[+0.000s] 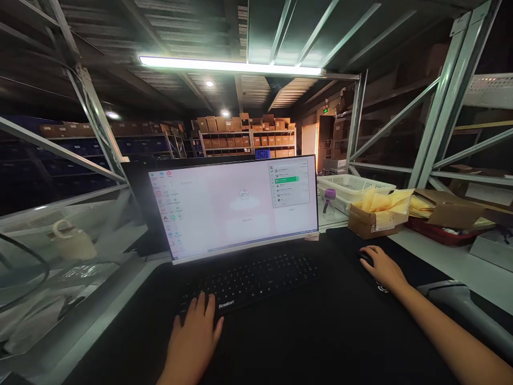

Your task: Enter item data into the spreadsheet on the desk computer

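Tall metal racks stand on both sides of this dim room, and shelves (244, 140) full of brown boxes fill the back, near the top middle of the frame. Below them, a big screen (236, 214) is lit up in the middle. I see a person with two hands set well apart. The left hand (192, 339), at the lower left, lies loose and spread, with its fingertips on the near edge of the black keyboard (256, 280). The right hand (382, 267), on the right side, is curled over a dark mouse (364, 256) on the black mat (296, 337). To me, the step in hand looks like using the computer, and the next move would call for just a small slide or a soft press. Past the mouse, a small brown box (374, 227) is stuffed with yellow packets (385, 202) that poke out the top. Behind it sits a white basket (342, 200) with holes, and a bottle with a purple lid (329, 200) is near it. Farther right, a red tray (436, 237) holds an open carton (447, 208). At the left edge, clear plastic (82, 272) lies about, but it's too blurry to tell what's inside.
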Motion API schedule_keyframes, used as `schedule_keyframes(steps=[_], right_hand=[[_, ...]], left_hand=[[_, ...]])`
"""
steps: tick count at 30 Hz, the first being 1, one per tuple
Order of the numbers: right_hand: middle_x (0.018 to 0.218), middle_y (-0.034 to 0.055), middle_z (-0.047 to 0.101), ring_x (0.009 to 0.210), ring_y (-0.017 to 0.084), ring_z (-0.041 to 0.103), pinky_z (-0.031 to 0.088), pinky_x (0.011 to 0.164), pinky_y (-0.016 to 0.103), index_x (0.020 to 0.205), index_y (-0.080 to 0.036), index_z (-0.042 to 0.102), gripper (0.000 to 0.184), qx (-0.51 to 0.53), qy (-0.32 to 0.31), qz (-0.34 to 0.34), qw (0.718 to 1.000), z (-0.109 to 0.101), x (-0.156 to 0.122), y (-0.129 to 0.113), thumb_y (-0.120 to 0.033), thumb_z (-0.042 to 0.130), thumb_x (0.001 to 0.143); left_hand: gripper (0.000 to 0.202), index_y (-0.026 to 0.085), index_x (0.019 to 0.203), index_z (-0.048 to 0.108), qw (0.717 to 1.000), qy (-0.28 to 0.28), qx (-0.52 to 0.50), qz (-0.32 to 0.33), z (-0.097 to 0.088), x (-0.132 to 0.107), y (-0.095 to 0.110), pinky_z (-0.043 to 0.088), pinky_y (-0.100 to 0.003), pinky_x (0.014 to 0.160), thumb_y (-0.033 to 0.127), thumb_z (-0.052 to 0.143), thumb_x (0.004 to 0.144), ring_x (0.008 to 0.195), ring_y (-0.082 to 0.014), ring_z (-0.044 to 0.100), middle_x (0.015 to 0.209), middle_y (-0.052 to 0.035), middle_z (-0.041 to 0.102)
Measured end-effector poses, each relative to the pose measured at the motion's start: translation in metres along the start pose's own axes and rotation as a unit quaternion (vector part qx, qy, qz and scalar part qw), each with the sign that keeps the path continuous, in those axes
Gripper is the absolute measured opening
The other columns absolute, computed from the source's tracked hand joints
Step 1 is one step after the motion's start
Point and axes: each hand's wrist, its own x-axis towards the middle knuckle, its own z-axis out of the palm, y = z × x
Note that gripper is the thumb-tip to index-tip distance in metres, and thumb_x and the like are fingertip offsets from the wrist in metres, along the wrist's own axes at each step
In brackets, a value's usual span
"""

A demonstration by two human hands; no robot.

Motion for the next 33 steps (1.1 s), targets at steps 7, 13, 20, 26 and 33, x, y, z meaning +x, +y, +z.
schedule_keyframes(steps=[7,13,20,26,33], right_hand=[[0.132,0.0051,0.053,0.106,0.02,0.06,0.05,0.086,0.033,0.124,-0.025,0.06,0.042,-0.025,-0.022,0.02,0.999,-0.011,-0.005,-0.007,-0.042,0.041,0.09],[0.134,0.0057,0.052,0.109,0.02,0.06,0.05,0.089,0.03,0.122,-0.026,0.062,0.041,-0.036,-0.003,0.01,0.999,-0.011,-0.003,-0.007,-0.041,0.044,0.089],[0.135,0.0072,0.049,0.112,0.021,0.059,0.049,0.096,0.034,0.121,-0.025,0.063,0.042,-0.023,0.027,-0.001,0.999,0.004,-0.001,0.003,-0.044,0.042,0.09],[0.133,0.0073,0.051,0.112,0.022,0.059,0.048,0.096,0.035,0.119,-0.025,0.063,0.041,-0.006,0.018,-0.002,1.0,0.002,-0.001,0.003,-0.044,0.042,0.09],[0.128,0.0085,0.055,0.115,0.023,0.056,0.046,0.099,0.037,0.138,-0.023,0.047,0.052,0.026,0.024,-0.019,0.999,0.005,0.0,0.006,-0.043,0.042,0.09]], left_hand=[[0.053,0.012,0.144,0.049,1.0,-0.001,-0.02,0.0,-0.001,0.0,-0.001,0.043,-0.057,0.103,0.03,0.035,0.096,0.138,-0.0358,0.043,0.151,-0.02,0.045],[0.054,0.01,0.144,0.048,1.0,0.006,-0.011,0.004,0.0,0.0,0.0,0.042,-0.058,0.103,0.029,0.031,0.097,0.137,-0.0358,0.044,0.152,-0.021,0.044],[0.055,0.009,0.144,0.048,1.0,-0.001,-0.016,0.004,-0.005,0.0,0.0,0.042,-0.057,0.104,0.031,0.03,0.096,0.137,-0.0358,0.044,0.152,-0.0208,0.044],[0.055,0.009,0.143,0.049,1.0,0.001,-0.031,0.002,-0.006,-0.001,0.001,0.041,-0.058,0.104,0.029,0.03,0.096,0.137,-0.0363,0.044,0.151,-0.0212,0.044],[0.055,0.009,0.144,0.048,1.0,-0.012,-0.02,0.003,-0.005,0.0,0.0,0.042,-0.057,0.103,0.03,0.031,0.096,0.138,-0.036,0.043,0.152,-0.0205,0.044]])
